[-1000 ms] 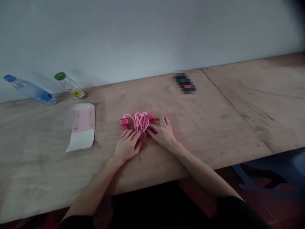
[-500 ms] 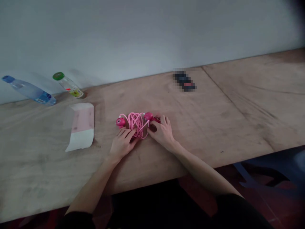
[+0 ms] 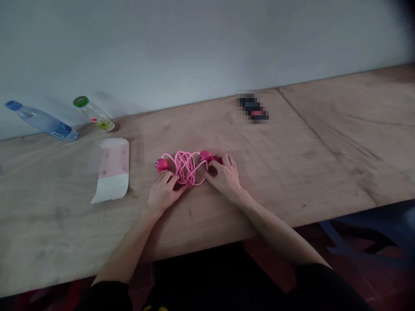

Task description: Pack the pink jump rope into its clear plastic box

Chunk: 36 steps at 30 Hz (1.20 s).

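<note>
A pink jump rope lies on the wooden table, its cord looped into a loose bundle. Its two darker pink handles have rounded, animal-like heads with eyes. The left handle pokes out beyond the fingers of my left hand, which is closed around its lower part, with the thumb near the cord. My right hand is closed on the right handle, fingers over its grip and thumb beside the cord. The palms hide part of both handles.
A blue-capped plastic bottle and a green-capped glass bottle stand by the wall at left. A pink and white sheet of card lies left of my hands. Toward the back is a pixelated dark object. The table's front edge is close.
My hands have moved slightly apart, carrying the two handles outward from the bundle. The cord between them is spread a little wider. The rest stays in place.
</note>
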Motion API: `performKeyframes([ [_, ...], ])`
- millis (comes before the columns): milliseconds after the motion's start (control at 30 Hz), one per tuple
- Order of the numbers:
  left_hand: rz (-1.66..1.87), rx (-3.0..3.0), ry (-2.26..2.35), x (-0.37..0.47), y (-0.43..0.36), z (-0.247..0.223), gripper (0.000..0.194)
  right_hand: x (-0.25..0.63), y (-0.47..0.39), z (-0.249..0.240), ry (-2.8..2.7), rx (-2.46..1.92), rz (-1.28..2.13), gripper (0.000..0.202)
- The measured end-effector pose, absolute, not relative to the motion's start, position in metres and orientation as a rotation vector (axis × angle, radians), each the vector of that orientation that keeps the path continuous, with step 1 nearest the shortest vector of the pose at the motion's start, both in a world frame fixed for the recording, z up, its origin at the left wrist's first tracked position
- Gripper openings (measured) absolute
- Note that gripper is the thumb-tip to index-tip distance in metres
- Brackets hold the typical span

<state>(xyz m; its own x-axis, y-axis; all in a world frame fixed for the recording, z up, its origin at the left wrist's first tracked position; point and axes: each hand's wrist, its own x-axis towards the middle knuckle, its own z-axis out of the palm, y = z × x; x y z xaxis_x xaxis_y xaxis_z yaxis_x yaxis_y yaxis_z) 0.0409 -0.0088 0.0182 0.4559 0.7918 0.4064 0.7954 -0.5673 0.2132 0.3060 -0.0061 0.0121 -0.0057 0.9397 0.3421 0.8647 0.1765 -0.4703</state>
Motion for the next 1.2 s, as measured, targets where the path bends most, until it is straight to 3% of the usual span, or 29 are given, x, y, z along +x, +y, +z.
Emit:
performKeyframes([
  [267,-0.848,-2.691,-1.659,0.045,-0.01,0.02,0.065,0.311,-0.008,0.009,-1.976,-1.605,0.262,0.021],
  [500,-0.845,-2.656,-1.607,0.055,-0.012,0.022,0.049,0.298,0.003,0.013,-2.071,-1.641,0.159,0.023],
  [800,-0.936,-2.631,-1.572,0.076,-0.028,0.017,0.07,0.278,0.02,0.02,-2.0,-1.664,0.168,0.02],
  [1033,-0.723,-2.689,-1.5,0.087,-0.024,0.005,0.05,0.274,0.026,0.011,-2.172,-1.573,0.074,0.035],
  [1200,-0.665,-2.64,-1.558,0.091,-0.023,0.004,0.023,0.28,0.036,0.013,-2.354,-1.562,-0.146,0.042],
])
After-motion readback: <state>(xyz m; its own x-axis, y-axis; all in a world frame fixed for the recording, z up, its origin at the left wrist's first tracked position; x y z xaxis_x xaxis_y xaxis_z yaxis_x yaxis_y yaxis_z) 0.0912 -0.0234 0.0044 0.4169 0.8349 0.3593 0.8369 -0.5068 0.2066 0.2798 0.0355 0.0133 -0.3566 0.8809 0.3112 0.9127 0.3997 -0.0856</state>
